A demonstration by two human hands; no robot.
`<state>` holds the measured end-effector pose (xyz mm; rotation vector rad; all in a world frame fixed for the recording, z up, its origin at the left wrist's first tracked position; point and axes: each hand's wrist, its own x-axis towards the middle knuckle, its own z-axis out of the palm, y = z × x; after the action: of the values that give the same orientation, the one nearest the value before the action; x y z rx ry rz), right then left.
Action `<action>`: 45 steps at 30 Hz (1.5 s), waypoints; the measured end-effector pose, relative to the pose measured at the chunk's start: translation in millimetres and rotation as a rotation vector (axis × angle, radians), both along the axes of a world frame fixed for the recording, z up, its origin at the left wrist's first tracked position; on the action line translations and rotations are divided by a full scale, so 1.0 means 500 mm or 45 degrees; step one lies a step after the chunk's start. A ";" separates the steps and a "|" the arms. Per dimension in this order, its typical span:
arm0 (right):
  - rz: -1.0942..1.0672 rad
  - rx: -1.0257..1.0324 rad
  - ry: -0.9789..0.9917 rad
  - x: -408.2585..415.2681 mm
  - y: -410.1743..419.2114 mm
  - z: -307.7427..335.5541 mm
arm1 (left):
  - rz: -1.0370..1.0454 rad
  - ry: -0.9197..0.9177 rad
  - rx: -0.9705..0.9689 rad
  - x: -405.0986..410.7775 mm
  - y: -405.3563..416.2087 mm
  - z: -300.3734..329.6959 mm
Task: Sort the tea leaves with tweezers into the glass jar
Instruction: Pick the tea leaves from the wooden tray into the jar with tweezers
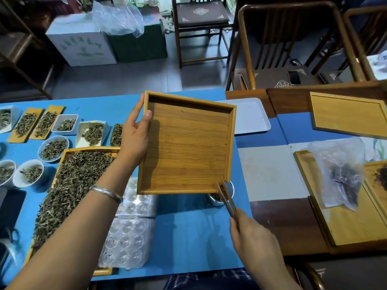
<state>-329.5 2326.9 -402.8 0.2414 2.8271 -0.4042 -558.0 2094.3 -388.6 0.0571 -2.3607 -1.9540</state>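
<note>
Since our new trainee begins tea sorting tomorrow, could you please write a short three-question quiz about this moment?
1. True or false: the left hand holds the wooden tray tilted above the blue table.
2. What does the right hand grip?
3. Where do the tool's tips point? A) glass jar B) white tray C) plastic bag

Key:
1. True.
2. Wooden tweezers.
3. A, the glass jar under the tray's corner.
</note>
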 end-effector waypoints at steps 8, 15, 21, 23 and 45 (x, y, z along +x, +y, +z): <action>0.010 -0.080 0.303 -0.081 0.015 0.037 | -0.023 0.011 -0.012 -0.001 -0.004 0.001; -0.020 -0.097 0.343 -0.100 0.011 0.022 | -0.017 0.014 -0.003 -0.001 -0.006 -0.005; -0.032 -0.026 0.104 -0.033 0.008 -0.005 | -0.005 0.054 -0.005 0.003 -0.003 -0.003; -0.033 -0.006 0.027 -0.015 0.007 -0.011 | 0.013 0.084 -0.010 0.006 -0.003 0.000; -0.634 -0.839 0.337 -0.043 0.114 0.004 | 0.148 -0.152 0.068 0.025 -0.019 -0.030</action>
<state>-351.0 2383.8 -401.0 0.7878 2.6505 -1.5229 -545.4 2084.8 -403.6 0.3155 -2.3168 -2.0104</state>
